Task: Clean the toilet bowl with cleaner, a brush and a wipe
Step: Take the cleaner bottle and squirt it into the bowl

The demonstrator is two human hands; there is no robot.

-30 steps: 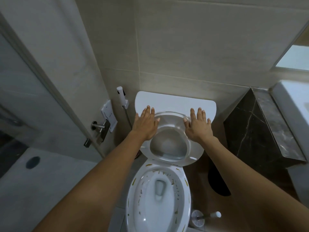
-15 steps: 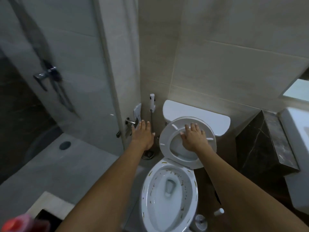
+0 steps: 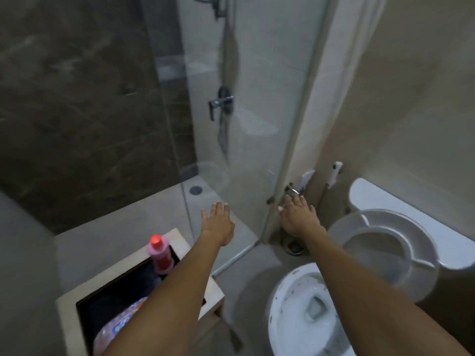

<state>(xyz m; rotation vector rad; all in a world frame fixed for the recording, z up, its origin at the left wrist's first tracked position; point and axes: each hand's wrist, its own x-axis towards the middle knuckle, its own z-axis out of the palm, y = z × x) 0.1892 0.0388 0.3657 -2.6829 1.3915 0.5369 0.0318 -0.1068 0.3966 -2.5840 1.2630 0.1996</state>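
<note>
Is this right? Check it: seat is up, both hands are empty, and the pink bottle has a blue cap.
One thing is wrong: the pink bottle has a red cap, not blue, as the head view shows. The seat is up, and the left hand and right hand are empty.

White toilet bowl (image 3: 295, 327) flecked with small dark and yellowish specks; pink bottle (image 3: 160, 256) with a red cap (image 3: 156, 238); beige desk (image 3: 69, 312) with a black top; dark brown marbled wall (image 3: 77, 104); pale grey floor (image 3: 115, 227)
</note>
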